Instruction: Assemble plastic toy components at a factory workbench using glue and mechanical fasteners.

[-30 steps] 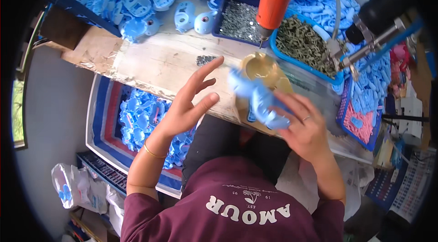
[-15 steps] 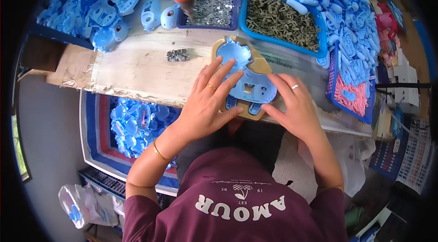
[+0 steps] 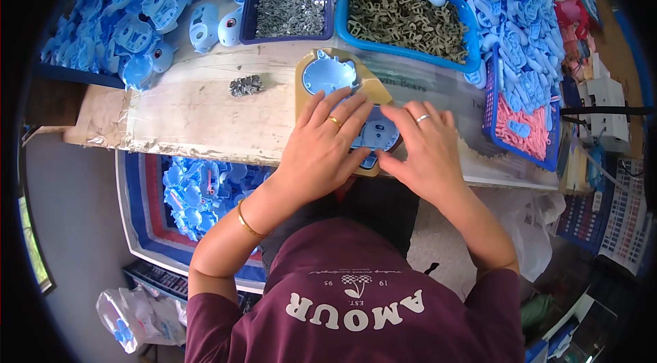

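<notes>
A light-blue plastic toy shell, hollow side up with a round head part and a body part, lies in a tan fixture on the table. My left hand rests flat over its left and middle, fingers stretched out, hiding much of the body. At the right edge of the shell is my right hand, index finger and thumb apart and touching or close to the rim. Neither hand grips anything that I can see.
Behind the fixture stand a dark purple tray of small silvery metal pieces and a blue tray of dull metal pieces. Blue shells heap up at left, more blue parts at right, beside a basket with pink parts.
The orange-red tool that hung over the purple tray is out of view. Both hands have drawn closer together, covering more of the shell. The whole view has shifted slightly.
</notes>
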Demonstrator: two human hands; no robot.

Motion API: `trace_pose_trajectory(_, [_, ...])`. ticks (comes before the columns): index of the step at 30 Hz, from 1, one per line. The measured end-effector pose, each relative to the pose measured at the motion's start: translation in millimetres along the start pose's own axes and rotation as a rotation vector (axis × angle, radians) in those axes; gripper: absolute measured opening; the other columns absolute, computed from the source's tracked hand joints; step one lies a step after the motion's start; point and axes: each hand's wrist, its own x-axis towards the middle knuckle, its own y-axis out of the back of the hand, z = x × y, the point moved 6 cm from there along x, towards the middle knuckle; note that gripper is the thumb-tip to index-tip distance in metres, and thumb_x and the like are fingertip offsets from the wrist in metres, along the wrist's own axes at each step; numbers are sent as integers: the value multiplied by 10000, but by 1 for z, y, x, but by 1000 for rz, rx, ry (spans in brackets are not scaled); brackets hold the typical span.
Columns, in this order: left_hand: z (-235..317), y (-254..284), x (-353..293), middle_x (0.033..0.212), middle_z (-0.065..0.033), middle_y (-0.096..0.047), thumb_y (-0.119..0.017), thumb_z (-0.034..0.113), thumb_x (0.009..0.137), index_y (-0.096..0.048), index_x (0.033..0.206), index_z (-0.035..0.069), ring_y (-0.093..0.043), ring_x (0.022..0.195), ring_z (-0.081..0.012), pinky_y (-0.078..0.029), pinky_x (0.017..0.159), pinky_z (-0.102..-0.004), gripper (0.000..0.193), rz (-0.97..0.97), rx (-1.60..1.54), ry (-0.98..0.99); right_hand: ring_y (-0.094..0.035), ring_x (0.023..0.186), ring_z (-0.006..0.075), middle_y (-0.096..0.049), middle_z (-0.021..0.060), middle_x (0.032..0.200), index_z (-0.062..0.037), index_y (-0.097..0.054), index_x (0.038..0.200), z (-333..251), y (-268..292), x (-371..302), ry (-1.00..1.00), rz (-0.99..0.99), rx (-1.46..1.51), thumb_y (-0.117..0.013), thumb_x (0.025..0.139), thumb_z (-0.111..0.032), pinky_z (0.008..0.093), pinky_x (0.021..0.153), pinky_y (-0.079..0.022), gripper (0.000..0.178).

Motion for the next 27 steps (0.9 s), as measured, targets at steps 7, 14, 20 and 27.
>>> trace_pose_trajectory(7, [2, 0, 3, 1387, -119, -540, -737, 266, 826, -545, 1365, 23, -480, 1309, -313, -348, 1147, -495, 622, 4, 62, -17, -575, 1012, 270, -613, 53, 1067, -103, -650, 1181, 6, -1, 4, 3, -25, 3, -824, 719, -253, 412, 843, -419, 516])
trace_pose_trajectory(14, [3, 0, 5, 1401, -107, -524, -732, 256, 834, -539, 1370, 27, -477, 1312, -314, -345, 1150, -495, 614, -47, 39, 11, -704, 846, 252, -737, 98, 951, -60, -718, 1075, 100, 11, 82, -196, 94, 229, -739, 881, -194, 379, 744, -552, 237])
trace_pose_trajectory(20, [5, -4, 4, 1416, -104, -514, -719, 272, 853, -536, 1376, 31, -466, 1328, -308, -338, 1159, -499, 604, -38, 58, 6, -663, 845, 343, -641, 102, 896, -69, -649, 840, 111, -21, 143, 55, 318, 45, -690, 824, -109, 464, 699, -525, 59])
trace_pose_trajectory(27, [4, -3, 1, 1436, -106, -504, -728, 259, 846, -519, 1399, 41, -444, 1358, -311, -324, 1167, -509, 630, -44, 63, 22, -684, 854, 283, -679, 86, 943, -95, -671, 1016, 127, -28, 157, 49, 147, -9, -653, 923, -143, 398, 726, -540, 106])
